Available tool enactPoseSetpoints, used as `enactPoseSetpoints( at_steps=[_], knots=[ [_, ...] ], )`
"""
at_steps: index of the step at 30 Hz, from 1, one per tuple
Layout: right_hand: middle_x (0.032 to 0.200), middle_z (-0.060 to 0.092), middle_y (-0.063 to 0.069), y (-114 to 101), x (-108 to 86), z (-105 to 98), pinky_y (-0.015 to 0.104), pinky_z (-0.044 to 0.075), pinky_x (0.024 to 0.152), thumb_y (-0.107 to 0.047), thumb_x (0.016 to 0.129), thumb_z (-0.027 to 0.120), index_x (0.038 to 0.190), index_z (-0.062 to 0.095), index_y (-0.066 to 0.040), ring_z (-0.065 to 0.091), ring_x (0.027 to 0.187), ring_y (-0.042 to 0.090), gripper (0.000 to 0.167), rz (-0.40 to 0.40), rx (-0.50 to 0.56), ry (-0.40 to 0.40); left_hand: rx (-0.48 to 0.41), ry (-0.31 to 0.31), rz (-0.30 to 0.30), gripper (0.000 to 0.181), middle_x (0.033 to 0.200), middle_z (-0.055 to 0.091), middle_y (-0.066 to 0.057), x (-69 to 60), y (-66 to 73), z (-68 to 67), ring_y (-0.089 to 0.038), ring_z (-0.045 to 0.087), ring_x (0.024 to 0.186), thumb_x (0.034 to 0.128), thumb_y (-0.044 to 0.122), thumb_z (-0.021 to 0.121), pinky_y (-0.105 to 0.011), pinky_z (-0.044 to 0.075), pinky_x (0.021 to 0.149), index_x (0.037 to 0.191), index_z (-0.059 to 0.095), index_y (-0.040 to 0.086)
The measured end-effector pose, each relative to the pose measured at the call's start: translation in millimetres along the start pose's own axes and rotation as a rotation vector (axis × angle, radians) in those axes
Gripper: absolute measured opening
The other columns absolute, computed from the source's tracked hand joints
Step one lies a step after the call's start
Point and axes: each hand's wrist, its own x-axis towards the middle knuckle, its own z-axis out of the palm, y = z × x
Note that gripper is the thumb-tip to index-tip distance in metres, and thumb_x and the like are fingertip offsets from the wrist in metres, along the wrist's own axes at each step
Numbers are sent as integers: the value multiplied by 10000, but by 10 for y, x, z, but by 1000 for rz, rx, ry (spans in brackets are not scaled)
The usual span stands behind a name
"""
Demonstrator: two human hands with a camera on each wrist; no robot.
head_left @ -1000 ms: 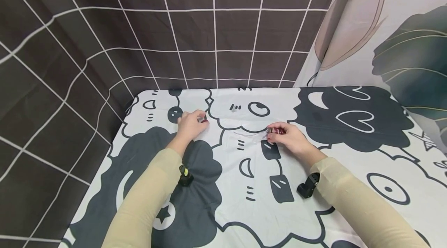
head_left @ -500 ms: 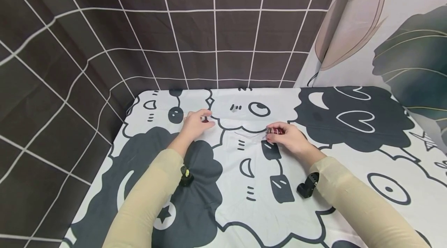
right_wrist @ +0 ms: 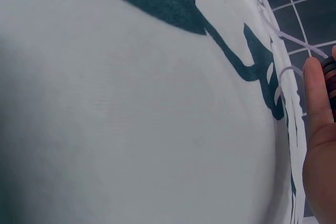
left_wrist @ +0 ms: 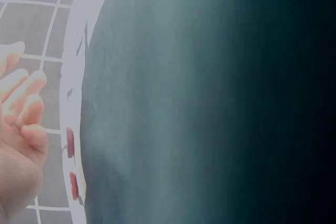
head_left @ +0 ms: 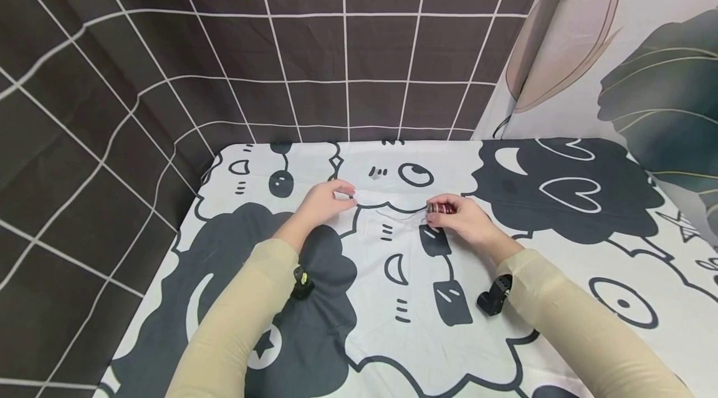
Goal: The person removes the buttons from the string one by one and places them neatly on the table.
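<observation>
Patterned cloth (head_left: 404,336) spans the work area; left hand (head_left: 321,203) empty, thumb and fingertip apart; right hand (head_left: 472,223) pinches the striped stack (head_left: 440,208) over the cloth; a loosened pinch could drop the stack; tugging the pale cord (right_wrist: 296,41) could jerk it loose.

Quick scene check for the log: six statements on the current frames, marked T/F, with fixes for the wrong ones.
1. The right hand holds a striped red and dark object. True.
2. Both sleeves are black. False: they are pale beige.
3. The right wrist view shows a pale cord reaching the striped object. True.
4. The left hand touches the right hand. False: they are apart, with cloth showing between them.
5. The cloth is plain white. False: it has dark cartoon shapes.
6. The left wrist view shows two red pieces. True.
</observation>
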Motion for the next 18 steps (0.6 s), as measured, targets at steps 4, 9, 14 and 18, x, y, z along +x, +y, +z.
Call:
enactPoseSetpoints(
  at_steps=[4,9,14,18],
  knots=[
    [914,670,75,-22,-4,-7,216,478,686,-204,803,727,1162,598,-10,647,813,148,428,-5,3,-3,13,-29,1,378,1122,656,40,29,37,39,-181,547,915,846,314,675,-342,435,790,1190,632,163],
    [944,662,96,-54,-11,3,205,471,708,-204,804,732,1179,592,0,639,826,139,448,-6,11,-9,3,-34,15,422,1129,648,47,20,80,63,-182,534,896,840,293,690,-319,447,727,1229,610,150],
    [973,639,96,-57,-16,-19,196,475,724,-182,805,733,1180,590,8,628,841,125,444,-11,14,2,-1,-43,25,460,1165,634,44,18,128,84,-181,532,927,837,308,694,-331,440,767,1257,590,153],
    [974,634,98,-49,-11,-43,192,473,728,-172,802,734,1176,591,13,626,844,118,441,-21,20,6,5,-51,38,502,1174,629,56,42,143,109,-164,539,862,824,343,704,-320,437,746,1274,577,160]
  ],
)
